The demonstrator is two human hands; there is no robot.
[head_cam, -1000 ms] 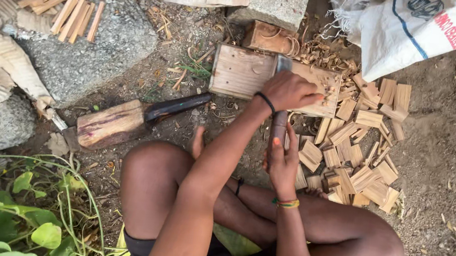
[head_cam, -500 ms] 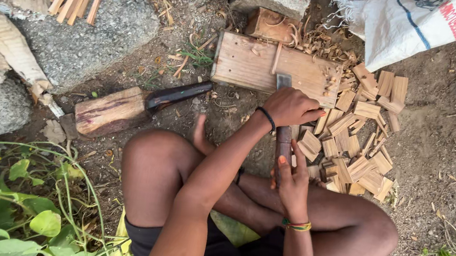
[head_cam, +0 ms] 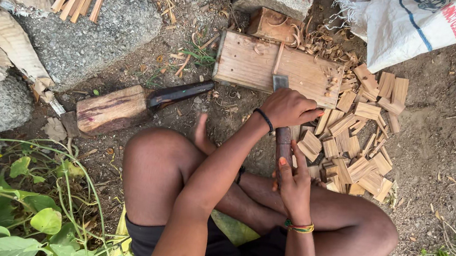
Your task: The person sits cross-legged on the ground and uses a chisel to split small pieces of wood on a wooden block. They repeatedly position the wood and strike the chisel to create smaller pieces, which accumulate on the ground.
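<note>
Chisel (head_cam: pixel 283 134) on board (head_cam: pixel 247 61), both hands grasping.
Left hand (head_cam: pixel 288 107) is clenched over the chisel's upper shaft; right hand (head_cam: pixel 293 184) grips the dark wooden handle lower down. Only the flat metal blade shows, touching the board. Chips (head_cam: pixel 361 137) lie just beside it. The mid-shaft is hidden.

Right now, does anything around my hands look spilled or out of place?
Only work litter: curled shavings lie scattered behind the wooden board, and cut wood slips sit in a loose heap beside it.
</note>
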